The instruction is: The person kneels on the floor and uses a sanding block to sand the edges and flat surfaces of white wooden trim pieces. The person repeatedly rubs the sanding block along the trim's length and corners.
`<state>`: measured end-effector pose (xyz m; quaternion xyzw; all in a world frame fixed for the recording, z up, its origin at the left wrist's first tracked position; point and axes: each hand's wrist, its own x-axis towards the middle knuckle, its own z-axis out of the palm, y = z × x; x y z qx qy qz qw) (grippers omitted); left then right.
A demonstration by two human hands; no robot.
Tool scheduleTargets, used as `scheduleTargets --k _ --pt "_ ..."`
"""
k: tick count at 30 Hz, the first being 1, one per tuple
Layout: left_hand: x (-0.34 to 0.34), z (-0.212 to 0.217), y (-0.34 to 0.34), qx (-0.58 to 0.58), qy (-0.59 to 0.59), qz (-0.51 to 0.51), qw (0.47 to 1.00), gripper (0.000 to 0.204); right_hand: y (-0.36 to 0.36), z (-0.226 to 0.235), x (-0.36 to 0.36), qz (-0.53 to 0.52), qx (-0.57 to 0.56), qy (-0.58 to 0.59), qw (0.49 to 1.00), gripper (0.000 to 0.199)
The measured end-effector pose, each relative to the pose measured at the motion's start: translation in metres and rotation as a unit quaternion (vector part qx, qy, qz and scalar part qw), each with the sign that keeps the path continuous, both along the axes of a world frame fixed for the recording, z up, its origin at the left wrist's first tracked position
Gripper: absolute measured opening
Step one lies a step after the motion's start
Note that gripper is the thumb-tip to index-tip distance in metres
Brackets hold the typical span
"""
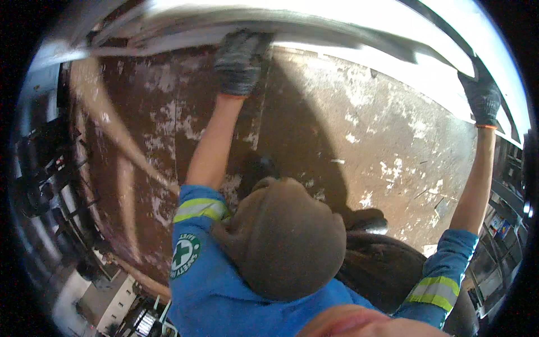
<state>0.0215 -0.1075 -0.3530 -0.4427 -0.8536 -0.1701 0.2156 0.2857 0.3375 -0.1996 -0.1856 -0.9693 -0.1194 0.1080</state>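
Long, glossy pale panel [393,64], ahead; left hand [240,63] and right hand [483,98], knit-gloved, at its edge, each grip's closure indeterminable; brown floor [314,121], patchily flaked.

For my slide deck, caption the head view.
Gloved left hand and gloved right hand, set wide apart at a long pale piece, with a worn brown surface below.

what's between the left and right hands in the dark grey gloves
In the head view: worn brown surface with white patches, and a long, pale, glare-lit piece.
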Motion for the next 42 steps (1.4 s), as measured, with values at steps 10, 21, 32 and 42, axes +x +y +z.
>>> scheduleTargets --k 10,21,32,42 --pt "-0.036 -0.050 0.022 -0.006 0.011 0.011 1.000 0.032 -0.003 -0.001 -0.002 -0.032 0.016 -0.001 0.999 0.058" --pt "0.018 -0.013 0.090 -0.003 -0.042 -0.103 0.994 0.032 -0.001 0.002 0.008 0.012 -0.001 0.019 1.000 0.059" --pt "0.043 -0.033 0.117 -0.013 0.020 -0.053 0.998 0.038 -0.024 0.014 -0.010 -0.050 -0.007 -0.012 0.999 0.063" --pt "-0.082 -0.037 -0.022 -0.055 -0.108 -0.022 0.992 0.035 -0.029 0.010 -0.005 -0.043 0.002 0.012 0.999 0.059"
